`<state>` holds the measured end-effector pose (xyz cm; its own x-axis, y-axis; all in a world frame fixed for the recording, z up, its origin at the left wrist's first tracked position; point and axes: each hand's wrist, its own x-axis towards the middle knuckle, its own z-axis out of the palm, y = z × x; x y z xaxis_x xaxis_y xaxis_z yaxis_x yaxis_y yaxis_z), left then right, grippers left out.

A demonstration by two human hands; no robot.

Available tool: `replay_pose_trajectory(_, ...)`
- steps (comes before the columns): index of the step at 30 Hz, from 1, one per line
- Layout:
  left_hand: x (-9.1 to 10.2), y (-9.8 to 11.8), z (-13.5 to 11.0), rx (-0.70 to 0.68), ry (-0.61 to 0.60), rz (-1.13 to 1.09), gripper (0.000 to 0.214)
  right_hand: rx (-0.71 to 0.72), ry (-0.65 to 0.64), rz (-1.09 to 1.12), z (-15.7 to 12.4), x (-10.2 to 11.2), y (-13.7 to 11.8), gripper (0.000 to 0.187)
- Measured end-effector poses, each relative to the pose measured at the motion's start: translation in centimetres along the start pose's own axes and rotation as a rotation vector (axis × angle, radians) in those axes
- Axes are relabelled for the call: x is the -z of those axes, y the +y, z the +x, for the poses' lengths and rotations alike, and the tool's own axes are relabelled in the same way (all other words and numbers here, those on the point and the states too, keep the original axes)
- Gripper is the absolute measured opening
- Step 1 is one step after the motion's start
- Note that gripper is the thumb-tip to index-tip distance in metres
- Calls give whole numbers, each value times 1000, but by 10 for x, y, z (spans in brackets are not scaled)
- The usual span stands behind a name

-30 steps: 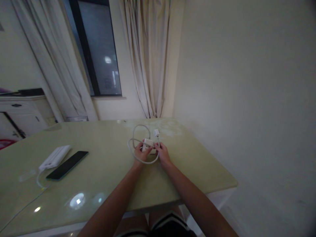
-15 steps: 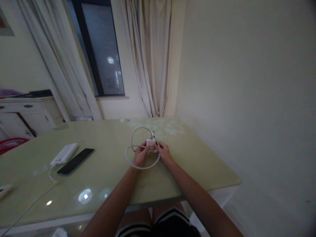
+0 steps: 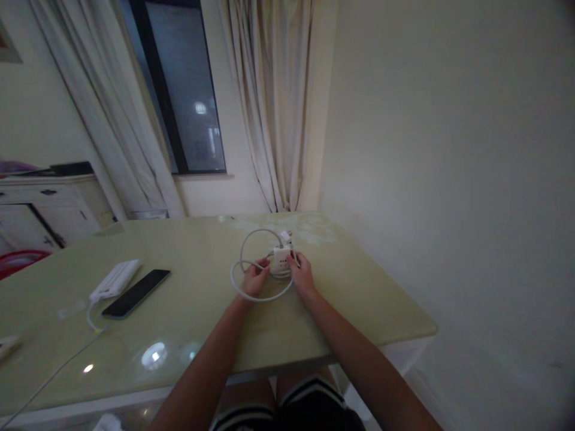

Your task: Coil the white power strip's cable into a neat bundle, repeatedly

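A small white socket block (image 3: pixel 281 258) with its thick white cord (image 3: pixel 246 246) looped around it lies on the pale green glass-topped table (image 3: pixel 188 317). Its white plug (image 3: pixel 286 237) sits just behind the block. My left hand (image 3: pixel 254 279) is closed around the cord at the block's left side. Against the block's right side my right hand (image 3: pixel 303 277) is pinched on the block, fingers at its face.
A white power bank (image 3: pixel 115 279) with a thin cable and a dark phone (image 3: pixel 136 292) lie at the table's left. Curtains (image 3: pixel 274 102) and a dark window (image 3: pixel 182 90) stand behind. A wall runs along the right. A white cabinet (image 3: pixel 54 203) is at far left.
The socket block has been turned upright and shifted slightly right between my hands. The cord loop has tightened a little. The view has steadied after swinging.
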<state>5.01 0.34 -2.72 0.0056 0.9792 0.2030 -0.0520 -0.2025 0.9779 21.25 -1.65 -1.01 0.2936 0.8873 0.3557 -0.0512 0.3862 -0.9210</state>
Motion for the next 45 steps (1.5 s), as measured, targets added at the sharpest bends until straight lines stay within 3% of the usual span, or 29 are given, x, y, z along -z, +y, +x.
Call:
replay_pose_trajectory(7,19,14,-7,-51,102,240,31,58,247,-2,18,22,0,46)
replay_pose_trajectory(10,23,22,-9,-98,262,294,34,36,289,-6,25,31,2,52)
replay_pose_trajectory(13,22,29,-12,-213,409,239,44,24,256,0,25,32,2,53)
replay_pose_trajectory(18,21,37,-15,-270,387,130,40,26,127,-52,18,26,-3,45)
replay_pose_trajectory(25,27,29,-5,-131,569,-75,49,35,54,-154,13,26,-16,45)
replay_pose_trajectory(30,27,30,-4,-161,569,-138,47,51,-29,-129,10,26,-20,40)
replay_pose_trajectory(40,27,24,0,7,640,-325,47,123,-63,-193,7,23,-20,41)
replay_pose_trajectory(45,27,21,0,63,585,-329,57,117,-64,-209,5,22,-25,41)
